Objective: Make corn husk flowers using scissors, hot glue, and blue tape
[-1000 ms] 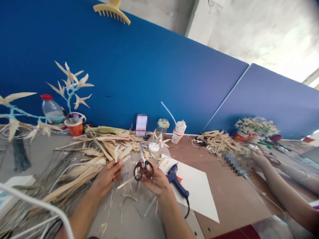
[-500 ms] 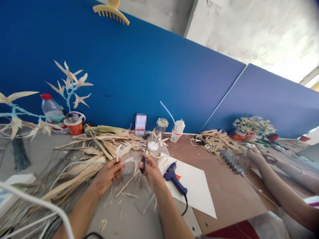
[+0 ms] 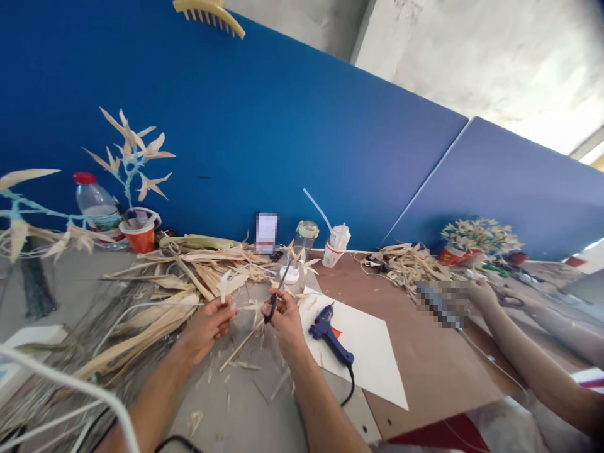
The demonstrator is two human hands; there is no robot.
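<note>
My left hand (image 3: 212, 326) pinches a small pale corn husk petal (image 3: 225, 284), which stands up above my fingertips. In my right hand (image 3: 287, 324) is a pair of scissors (image 3: 272, 306) with dark handles, its blades pointing up and slightly right. The two hands are apart over the grey table, and a thin husk strip shows between them. Under the scissors lies a thin stick (image 3: 240, 346) among husk scraps. A blue glue gun (image 3: 331, 336) rests on white paper (image 3: 377, 352) to the right of my right hand.
Dried corn husks (image 3: 155, 314) are piled on the left and behind. At the back stand a phone (image 3: 267, 233), a clear jar (image 3: 306, 236), a cup (image 3: 333, 255) and a husk-flower branch (image 3: 132, 163). At right, another person's hands (image 3: 486, 296) are at work. A white frame (image 3: 70, 384) crosses the lower left.
The scissors have tilted, their blades now leaning further right. My left hand still pinches the husk petal in nearly the same place. The view has shifted slightly.
</note>
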